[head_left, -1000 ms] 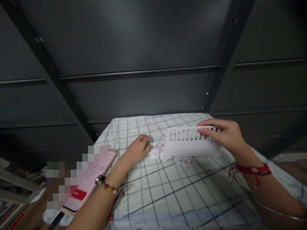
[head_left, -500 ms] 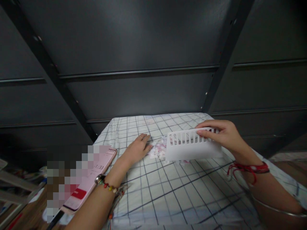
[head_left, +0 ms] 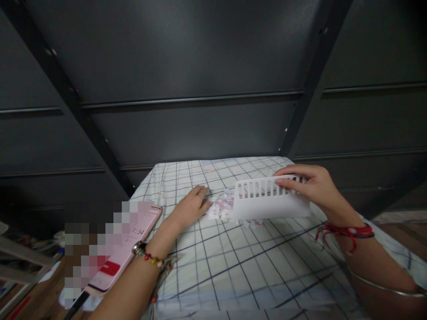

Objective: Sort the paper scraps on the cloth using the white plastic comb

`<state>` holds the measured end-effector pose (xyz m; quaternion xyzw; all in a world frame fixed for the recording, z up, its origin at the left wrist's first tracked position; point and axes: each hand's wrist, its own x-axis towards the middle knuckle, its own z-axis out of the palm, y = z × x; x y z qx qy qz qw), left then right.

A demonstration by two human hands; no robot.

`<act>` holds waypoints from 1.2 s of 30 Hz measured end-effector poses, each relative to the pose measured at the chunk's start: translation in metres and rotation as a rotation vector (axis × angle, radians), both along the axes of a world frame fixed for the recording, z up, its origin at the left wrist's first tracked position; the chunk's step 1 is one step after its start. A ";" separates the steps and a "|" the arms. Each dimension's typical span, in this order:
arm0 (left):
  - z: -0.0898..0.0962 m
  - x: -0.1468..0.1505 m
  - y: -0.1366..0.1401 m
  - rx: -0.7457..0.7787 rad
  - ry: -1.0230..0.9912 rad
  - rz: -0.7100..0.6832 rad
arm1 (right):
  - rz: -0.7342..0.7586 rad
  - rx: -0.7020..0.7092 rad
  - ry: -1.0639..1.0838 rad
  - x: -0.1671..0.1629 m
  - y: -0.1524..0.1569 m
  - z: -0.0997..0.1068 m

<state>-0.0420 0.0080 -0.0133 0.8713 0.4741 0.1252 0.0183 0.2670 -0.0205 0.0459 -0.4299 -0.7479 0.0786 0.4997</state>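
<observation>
A white plastic basket (head_left: 270,207) with a row of slots along its upper edge is tilted over the checked cloth. My right hand (head_left: 307,180) grips it by the slotted edge, thumb on the near side. Beside and partly behind the basket lies a heap of small crumpled white and pink pieces (head_left: 220,208), too small to name; a few show below its lower edge. My left hand (head_left: 191,205) rests on the cloth with fingers stretched out, its fingertips at the left side of the heap and nothing held.
The checked cloth (head_left: 233,275) covers the surface in front of me. At the left lies a pink phone (head_left: 133,240) with a black cable (head_left: 76,304) plugged in. Dark panels (head_left: 196,133) stand behind the surface. A pale frame (head_left: 23,262) is at the lower left.
The basket has moved slightly up and to the right with my right hand, so a little more of the heap shows. My left hand has stayed in place.
</observation>
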 end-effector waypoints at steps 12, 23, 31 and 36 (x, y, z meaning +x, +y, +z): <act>0.002 0.002 0.000 -0.018 0.000 0.003 | 0.053 0.118 -0.038 -0.017 -0.004 0.000; -0.001 0.000 0.002 -0.011 -0.002 -0.006 | 0.053 0.066 -0.034 -0.019 -0.009 0.004; 0.000 -0.001 0.001 -0.017 -0.023 -0.010 | 0.047 0.000 -0.019 -0.013 -0.010 0.007; 0.002 0.001 0.000 -0.022 -0.015 0.000 | 0.058 -0.014 -0.029 -0.015 -0.010 0.007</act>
